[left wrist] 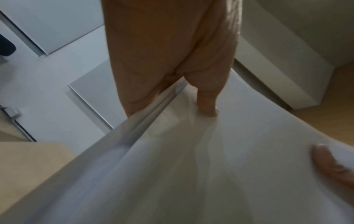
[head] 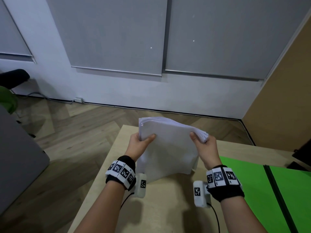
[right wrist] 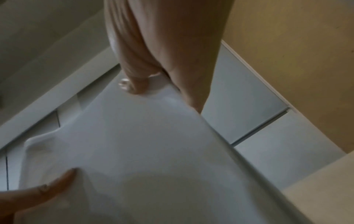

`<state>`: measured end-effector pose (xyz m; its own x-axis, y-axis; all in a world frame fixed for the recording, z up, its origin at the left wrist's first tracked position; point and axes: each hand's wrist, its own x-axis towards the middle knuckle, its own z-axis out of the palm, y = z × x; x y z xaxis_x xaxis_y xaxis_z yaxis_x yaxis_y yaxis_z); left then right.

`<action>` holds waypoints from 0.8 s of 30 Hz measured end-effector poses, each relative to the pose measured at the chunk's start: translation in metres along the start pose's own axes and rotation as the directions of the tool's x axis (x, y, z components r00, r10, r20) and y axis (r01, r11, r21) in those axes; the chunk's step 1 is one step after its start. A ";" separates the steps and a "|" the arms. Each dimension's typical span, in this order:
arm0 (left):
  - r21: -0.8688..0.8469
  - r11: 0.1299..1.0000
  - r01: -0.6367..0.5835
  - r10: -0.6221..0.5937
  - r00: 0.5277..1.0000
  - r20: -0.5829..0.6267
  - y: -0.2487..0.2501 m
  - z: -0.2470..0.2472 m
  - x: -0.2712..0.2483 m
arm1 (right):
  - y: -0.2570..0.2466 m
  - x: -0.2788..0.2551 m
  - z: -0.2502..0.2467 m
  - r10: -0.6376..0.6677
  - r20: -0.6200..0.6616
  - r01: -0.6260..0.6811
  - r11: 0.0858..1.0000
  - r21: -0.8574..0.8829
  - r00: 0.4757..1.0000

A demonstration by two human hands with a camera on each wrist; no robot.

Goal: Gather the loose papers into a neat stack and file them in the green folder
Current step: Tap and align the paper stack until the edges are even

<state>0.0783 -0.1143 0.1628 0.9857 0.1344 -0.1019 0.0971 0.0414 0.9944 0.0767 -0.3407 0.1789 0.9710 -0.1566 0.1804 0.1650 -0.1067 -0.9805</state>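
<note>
A thick stack of white papers [head: 170,147] stands on its lower edge on the light wooden table [head: 168,202], upright and leaning a little away from me. My left hand [head: 140,140] grips its upper left side, thumb on the near face. My right hand [head: 202,142] grips the upper right corner, where the sheet edges fan out unevenly. The left wrist view shows the papers [left wrist: 210,166] with my left thumb pressed on them; the right wrist view shows the papers [right wrist: 143,151] pinched the same way. The green folder [head: 262,190] lies open and flat on the table to the right.
A dark strip [head: 276,195] runs down the folder's middle. A black object [head: 303,157] sits at the table's right edge. A grey block [head: 16,157] stands left of the table, over wooden floor. A wall with grey panels is behind.
</note>
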 end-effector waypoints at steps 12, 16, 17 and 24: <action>0.026 0.999 -0.045 0.044 0.997 0.063 0.009 -0.009 -0.007 | -0.038 -0.001 -0.007 -0.007 0.060 0.018 0.982 -0.188 0.998; 0.144 0.986 -0.078 0.078 0.997 0.002 0.001 -0.002 -0.002 | -0.050 0.007 -0.011 -0.117 0.084 0.143 0.872 -0.469 0.990; 0.189 0.977 -0.103 0.107 0.994 -0.009 0.001 0.001 -0.001 | -0.052 0.009 -0.011 -0.159 0.125 0.202 0.751 -0.629 0.979; 0.351 0.879 -0.324 0.259 0.941 0.219 0.033 0.004 0.002 | -0.073 0.007 -0.008 -0.169 0.363 0.398 0.472 -0.786 0.916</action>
<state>0.0835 -0.1164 0.1953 0.9825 -0.0800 0.1679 -0.1855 -0.3547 0.9164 0.0702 -0.3424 0.2521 0.9246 0.2306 0.3031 0.3288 -0.8849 -0.3298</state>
